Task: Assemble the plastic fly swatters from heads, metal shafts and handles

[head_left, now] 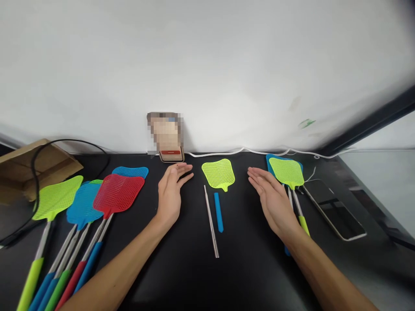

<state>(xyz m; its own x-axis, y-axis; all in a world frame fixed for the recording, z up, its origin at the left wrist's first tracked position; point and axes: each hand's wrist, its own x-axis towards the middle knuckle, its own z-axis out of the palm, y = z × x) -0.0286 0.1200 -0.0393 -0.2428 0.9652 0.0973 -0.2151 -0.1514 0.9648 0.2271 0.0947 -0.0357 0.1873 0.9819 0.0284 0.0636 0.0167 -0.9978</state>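
Note:
Between my hands, a yellow-green fly swatter head (218, 173) lies flat on the black table. Just below it are a slim silver metal rod (211, 224) and a blue handle grip (218, 212), side by side and apart from the head. My left hand (171, 190) is held edge-down to the left of these parts, fingers stretched out, holding nothing. On the other side my right hand (270, 196) mirrors it, fingers extended and nothing in it. It partly covers the shafts of a yellow-green fly swatter (287, 172) and a blue one beneath it.
Several whole fly swatters, including a red one (118, 193), lie at the left. Behind them stand a cardboard box (61, 162) and a black cable (35, 172). A phone (171, 155) leans on the wall; another phone (335, 209) lies at right. A white cable (217, 154) follows the wall.

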